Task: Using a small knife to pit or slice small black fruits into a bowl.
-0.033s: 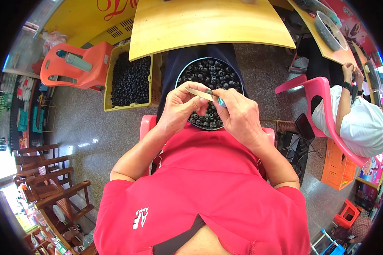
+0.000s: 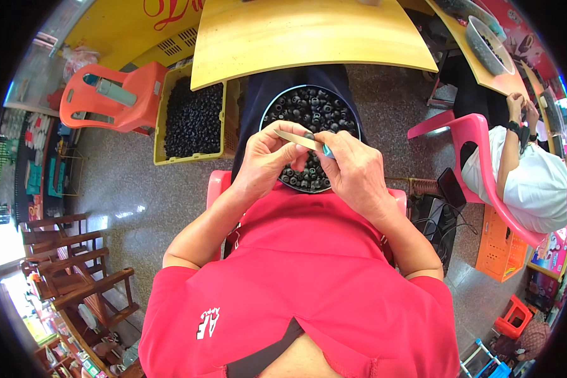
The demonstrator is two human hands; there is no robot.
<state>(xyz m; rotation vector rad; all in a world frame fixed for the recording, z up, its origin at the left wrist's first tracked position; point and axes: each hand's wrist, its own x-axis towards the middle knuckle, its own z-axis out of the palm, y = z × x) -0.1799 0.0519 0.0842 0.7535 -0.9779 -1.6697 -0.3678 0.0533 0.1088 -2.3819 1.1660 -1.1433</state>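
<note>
Left hand: the left hand (image 2: 266, 162) is curled, thumb and fingers pinching the left end of a thin pale strip (image 2: 297, 140).
Right hand: the right hand (image 2: 354, 171) is closed around the strip's other end, where a small blue-green piece (image 2: 327, 150) shows at the fingertips.
Strip axis: its long axis runs from upper left to lower right, nearly level, held just above the bowl on the lap.
Dark bit: a small dark piece (image 2: 309, 135) sits on the strip near its middle; what it is cannot be made out.
Hidden: both hands cover the strip's ends and the near part of the bowl.
Bowl: a round dark bowl (image 2: 276, 104) holds many small black ring-like pieces.
Crate: a yellow crate (image 2: 159, 126) on the floor to the left is filled with the same black pieces.
Table: a yellow table (image 2: 309, 34) stands beyond the bowl, its far edge cut off.
Far right: another person's hands (image 2: 521, 107) are raised near a second table bearing a grey bowl (image 2: 485, 47).
</note>
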